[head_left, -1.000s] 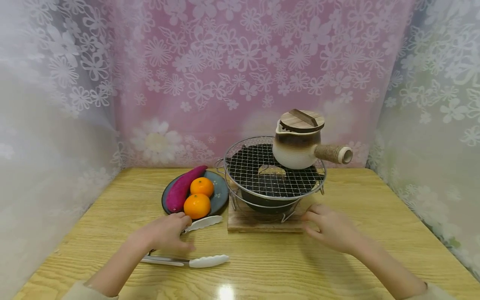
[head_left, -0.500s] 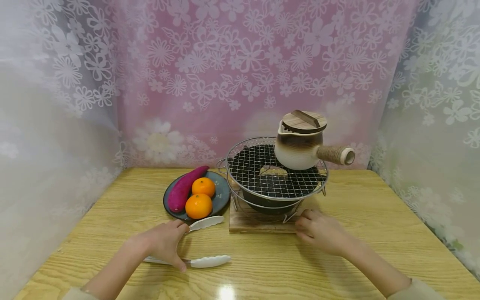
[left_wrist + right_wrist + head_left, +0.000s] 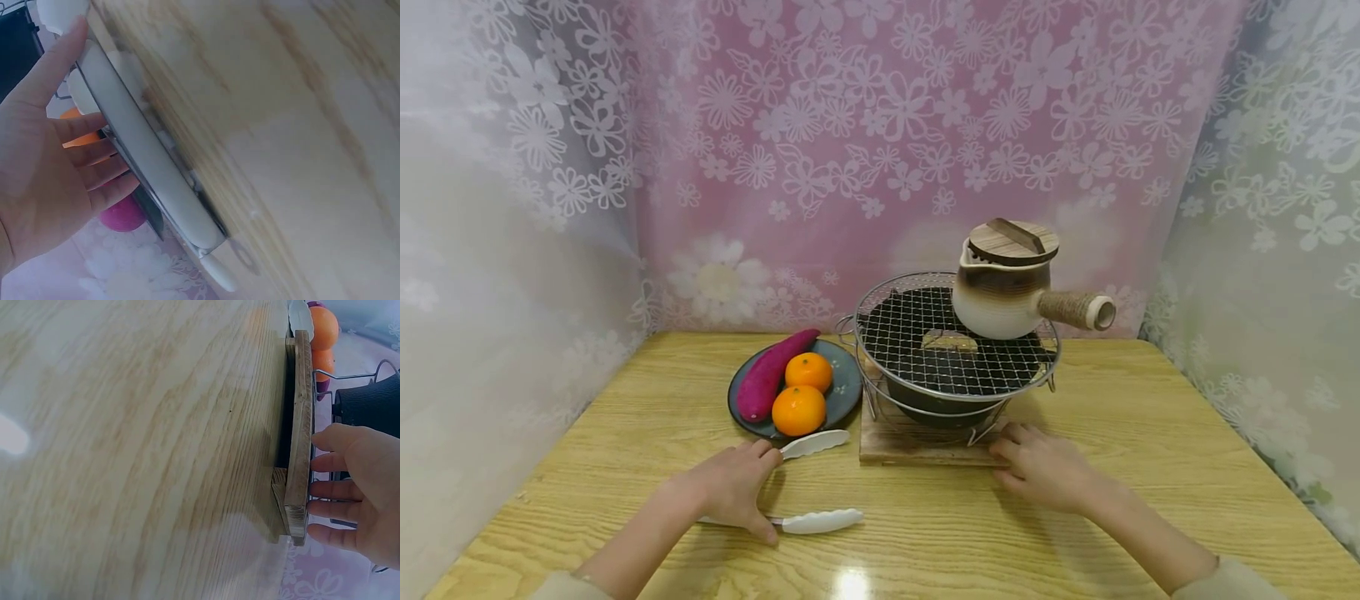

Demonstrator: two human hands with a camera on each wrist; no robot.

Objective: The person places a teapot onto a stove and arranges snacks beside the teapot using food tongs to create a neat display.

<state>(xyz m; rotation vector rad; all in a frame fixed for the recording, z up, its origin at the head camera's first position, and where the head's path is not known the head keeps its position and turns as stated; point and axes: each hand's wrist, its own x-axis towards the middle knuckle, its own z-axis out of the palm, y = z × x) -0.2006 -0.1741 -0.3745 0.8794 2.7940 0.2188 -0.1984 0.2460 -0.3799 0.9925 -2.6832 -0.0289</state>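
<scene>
My left hand (image 3: 730, 490) spans the spread kitchen tongs (image 3: 822, 522) lying on the table. Its thumb sits at the near arm and its fingers at the far arm, as the left wrist view shows along the tongs' pale handle (image 3: 147, 144); part of the tongs is hidden under the hand. At the front right corner of a wooden board (image 3: 917, 454), my right hand (image 3: 1043, 467) touches the edge with extended fingers (image 3: 337, 489). Over the board stands a dark grill stove (image 3: 936, 404) with a round wire rack (image 3: 895, 358).
A lidded clay pot (image 3: 1000, 300) sits on the rack's right side, its rope-wrapped handle (image 3: 1067, 307) sticking out rightward. Left of the stove, a dark plate (image 3: 846, 387) holds a purple sweet potato (image 3: 767, 383) and two oranges (image 3: 799, 410). Floral curtains (image 3: 820, 167) enclose the table.
My left thumb has moved down onto the near arm of the tongs, so the hand spreads wider. My right hand has shifted slightly left at the board's corner. The view has drifted slightly.
</scene>
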